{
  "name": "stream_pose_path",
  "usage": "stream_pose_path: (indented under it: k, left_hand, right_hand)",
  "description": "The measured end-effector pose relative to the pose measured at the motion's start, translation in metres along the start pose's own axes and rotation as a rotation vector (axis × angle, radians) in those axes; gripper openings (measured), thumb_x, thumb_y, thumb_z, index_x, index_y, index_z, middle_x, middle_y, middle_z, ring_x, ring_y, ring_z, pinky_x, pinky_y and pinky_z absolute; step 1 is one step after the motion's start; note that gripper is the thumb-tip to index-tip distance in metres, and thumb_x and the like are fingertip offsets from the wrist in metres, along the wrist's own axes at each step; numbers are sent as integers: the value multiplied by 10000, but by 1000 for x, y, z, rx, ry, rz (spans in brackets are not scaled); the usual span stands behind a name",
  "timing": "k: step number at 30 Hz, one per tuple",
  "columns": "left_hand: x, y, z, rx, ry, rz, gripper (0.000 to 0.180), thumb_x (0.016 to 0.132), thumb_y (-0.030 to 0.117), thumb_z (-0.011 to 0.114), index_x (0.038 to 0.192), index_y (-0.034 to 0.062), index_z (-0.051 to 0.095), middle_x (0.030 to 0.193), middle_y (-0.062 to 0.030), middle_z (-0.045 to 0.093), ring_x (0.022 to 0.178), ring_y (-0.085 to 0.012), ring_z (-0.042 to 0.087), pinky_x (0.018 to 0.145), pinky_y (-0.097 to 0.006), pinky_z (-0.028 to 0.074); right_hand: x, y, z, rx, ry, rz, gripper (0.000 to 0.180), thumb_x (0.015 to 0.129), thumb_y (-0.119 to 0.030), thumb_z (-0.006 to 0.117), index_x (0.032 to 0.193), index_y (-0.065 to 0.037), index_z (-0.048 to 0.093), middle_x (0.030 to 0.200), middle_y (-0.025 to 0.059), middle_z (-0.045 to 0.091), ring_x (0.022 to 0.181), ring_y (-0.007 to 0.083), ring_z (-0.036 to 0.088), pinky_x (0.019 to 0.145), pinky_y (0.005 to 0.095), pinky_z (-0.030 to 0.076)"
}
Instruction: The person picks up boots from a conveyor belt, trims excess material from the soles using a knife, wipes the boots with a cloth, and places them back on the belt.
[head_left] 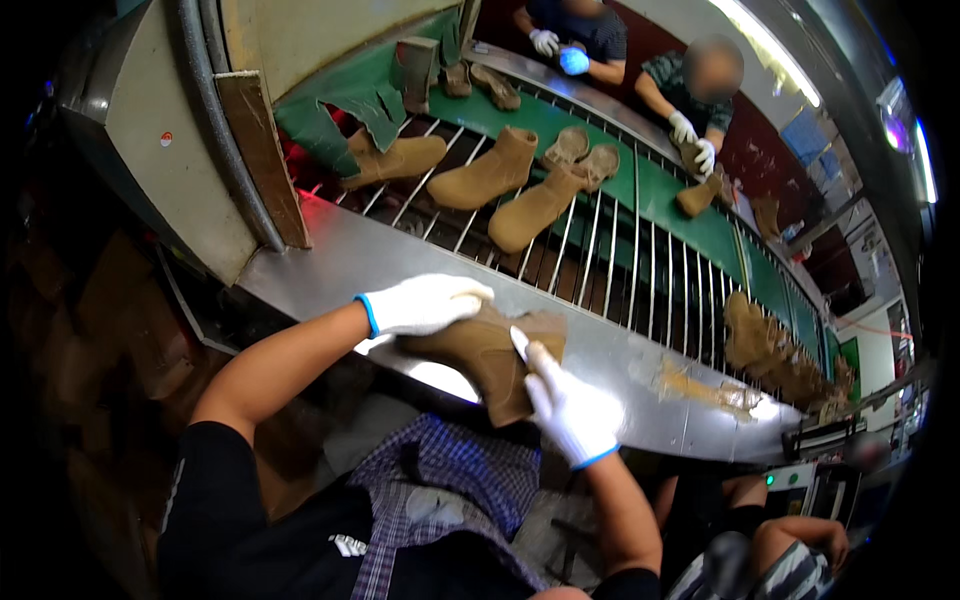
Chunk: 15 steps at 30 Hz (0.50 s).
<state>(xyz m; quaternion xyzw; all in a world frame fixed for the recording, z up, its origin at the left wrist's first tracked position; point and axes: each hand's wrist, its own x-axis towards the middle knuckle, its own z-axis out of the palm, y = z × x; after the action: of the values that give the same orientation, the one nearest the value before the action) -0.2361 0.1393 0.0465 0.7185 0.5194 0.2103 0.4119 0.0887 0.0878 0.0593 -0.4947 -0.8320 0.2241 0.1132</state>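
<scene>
A brown ankle boot (485, 362) is held in front of me at the near edge of the metal ledge, its shaft opening tipped down toward my apron. My left hand (428, 303), in a white knit glove with a blue cuff, is closed over its left end. On the boot's right side rests my right hand (570, 408), gloved the same way, fingers bent against the leather. A slim white pointed shape lies along those fingers; whether it is a fingertip or a small tool, I cannot tell.
Past the metal ledge (340, 258) runs a rod conveyor (610, 262) carrying several brown boots (482, 172) and soles (570, 145). More boots (755, 340) line its right part. Two gloved people work across it; another sits at lower right. A metal housing (165, 130) stands left.
</scene>
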Motion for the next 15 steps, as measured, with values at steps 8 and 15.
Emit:
stream_pose_path:
  k: [8, 15]
  left_hand:
    - [-14, -5, 24, 51, 76, 15, 445, 1144, 317, 550, 1531, 121, 648, 1536, -151, 675, 1426, -337, 625, 1224, -414, 464]
    - [-48, -23, 4, -98, 369, 2, 514, 1119, 229, 641, 1583, 18, 572, 1564, -172, 653, 1414, -246, 642, 1211, -361, 487]
  right_hand:
    - [10, -25, 10, -8, 46, -109, 585, 1070, -147, 683, 1635, -99, 538, 1078, 267, 758, 967, 415, 784, 883, 488, 637]
    - [8, 43, 1, 47, 343, -44, 500, 1069, -271, 698, 1540, -125, 615, 1386, 233, 740, 1197, 433, 749, 1012, 463, 606]
